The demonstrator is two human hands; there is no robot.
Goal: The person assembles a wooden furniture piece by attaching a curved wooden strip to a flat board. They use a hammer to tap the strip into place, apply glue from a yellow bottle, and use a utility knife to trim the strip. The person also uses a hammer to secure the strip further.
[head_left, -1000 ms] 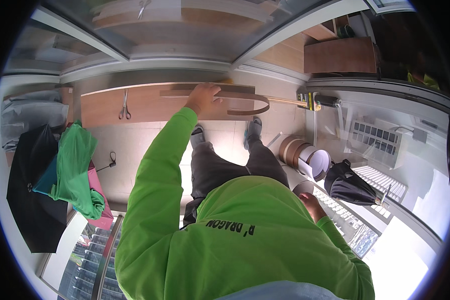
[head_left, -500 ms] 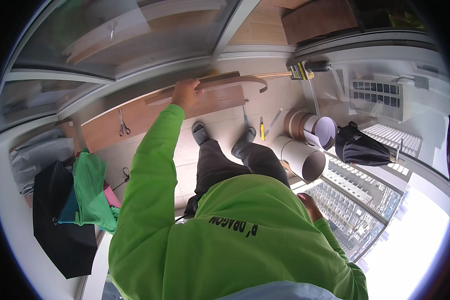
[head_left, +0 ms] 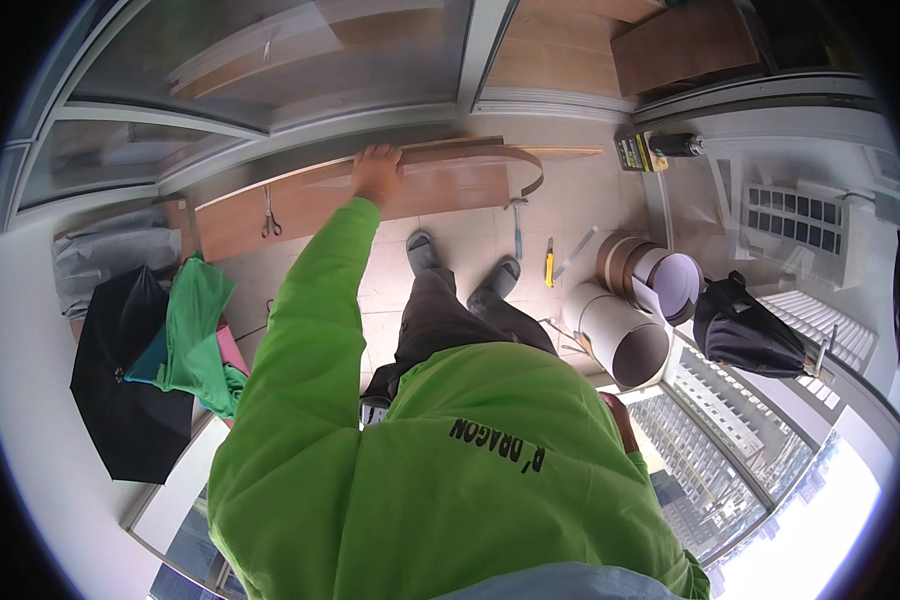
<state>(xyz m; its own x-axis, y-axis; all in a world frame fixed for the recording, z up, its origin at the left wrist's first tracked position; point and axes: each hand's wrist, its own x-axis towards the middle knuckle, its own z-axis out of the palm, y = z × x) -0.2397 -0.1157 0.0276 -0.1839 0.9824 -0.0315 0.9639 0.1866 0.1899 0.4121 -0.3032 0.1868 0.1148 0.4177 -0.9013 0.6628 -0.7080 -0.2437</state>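
Note:
My left hand (head_left: 378,176) is stretched forward, its fingers closed over the upper edge of a long brown wooden board (head_left: 315,205) beside the glass partition. A thin brown edging strip (head_left: 490,157) runs through that hand along the board, and its loose right end curls downward. Scissors (head_left: 270,215) lie against the board, left of my hand. My right hand (head_left: 620,418) is low at my right side, partly behind my body; its fingers are hidden.
On the tiled floor lie a hammer (head_left: 518,230), a yellow utility knife (head_left: 549,263) and a ruler (head_left: 576,256). Rolls of brown strip (head_left: 625,255) and white sheet (head_left: 610,330) stand right. A cordless drill (head_left: 678,146) is far right; umbrellas (head_left: 120,370) lie left.
My left hand has shifted slightly along the board's edge. My view has turned, so the scene sits further right. More of the floor tools by my right foot shows.

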